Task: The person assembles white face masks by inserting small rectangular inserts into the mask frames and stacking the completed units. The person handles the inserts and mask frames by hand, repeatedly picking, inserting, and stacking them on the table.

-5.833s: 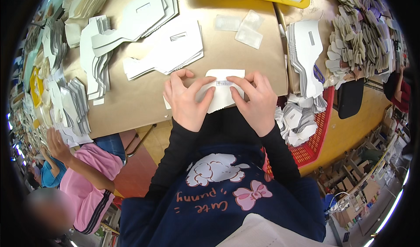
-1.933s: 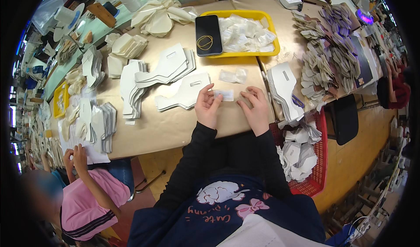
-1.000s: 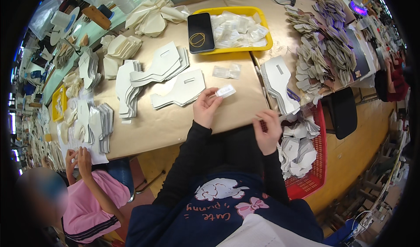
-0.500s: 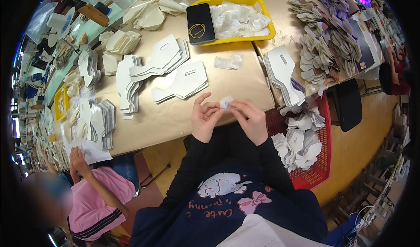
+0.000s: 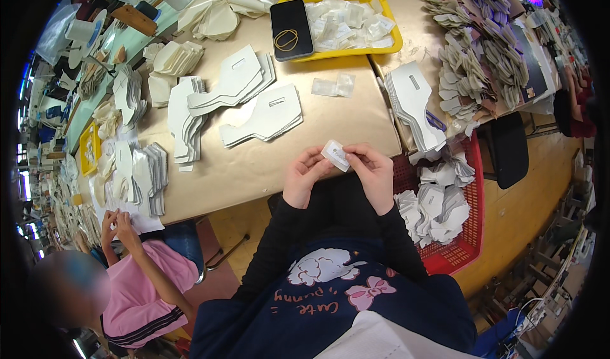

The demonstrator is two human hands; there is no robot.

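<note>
1. In the head view, we see the left hand (image 5: 305,173) with its fingers closed at the left side of a small white label (image 5: 335,155), thumb in front.
2. We see the right hand (image 5: 373,173) pinching the label's right side between thumb and fingers, so both hands hold it, tilted, near the front edge of the counter (image 5: 254,175).
3. Beyond the hands, we find a few translucent slips (image 5: 333,86) lying on the counter, then a yellow tray (image 5: 395,44) heaped with similar pieces; a black phone (image 5: 290,22) bearing a rubber band (image 5: 285,40) sits at its left end.
4. To our left we have fanned white cutouts (image 5: 272,112), each slotted; to our right, another stack (image 5: 413,98) and, below it, a red basket (image 5: 471,257) of white pieces (image 5: 433,200).
</note>
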